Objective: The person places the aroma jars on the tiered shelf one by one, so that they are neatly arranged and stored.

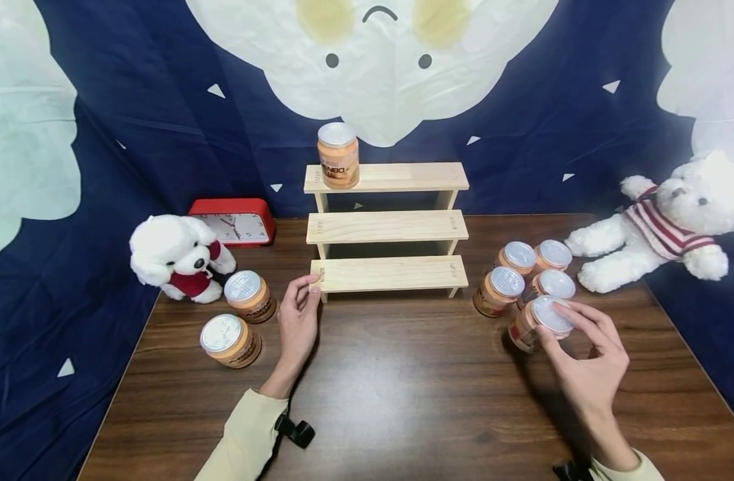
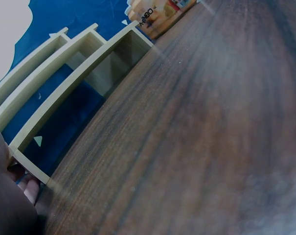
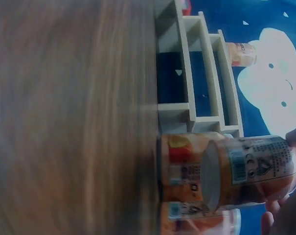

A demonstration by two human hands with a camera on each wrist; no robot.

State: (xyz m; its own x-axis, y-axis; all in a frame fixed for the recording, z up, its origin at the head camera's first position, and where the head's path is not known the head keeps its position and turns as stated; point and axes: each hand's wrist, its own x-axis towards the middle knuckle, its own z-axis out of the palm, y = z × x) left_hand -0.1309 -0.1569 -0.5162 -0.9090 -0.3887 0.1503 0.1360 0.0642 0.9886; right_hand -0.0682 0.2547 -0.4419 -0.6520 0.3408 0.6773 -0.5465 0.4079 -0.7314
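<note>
A three-tier wooden shelf [image 1: 388, 275] stands at the back of the table, one jar [image 1: 339, 160] upright at the left of its top tier. My left hand [image 1: 298, 321] grips the left end of the lowest tier; in the left wrist view some fingers [image 2: 30, 187] show behind its end. At the right, my right hand [image 1: 592, 367] holds a jar with a silver lid [image 1: 526, 331] around the lid. The right wrist view has this held jar [image 3: 250, 171] raised off the table, label visible. Several similar jars [image 1: 493, 297] stand just behind it.
Two more jars, a rear one [image 1: 253, 300] and a front one [image 1: 234, 344], stand left of my left hand. Behind them are a white plush dog [image 1: 168, 250] and a red clock [image 1: 271, 224]. A white plush bear [image 1: 668, 220] sits at the right edge, near the jars.
</note>
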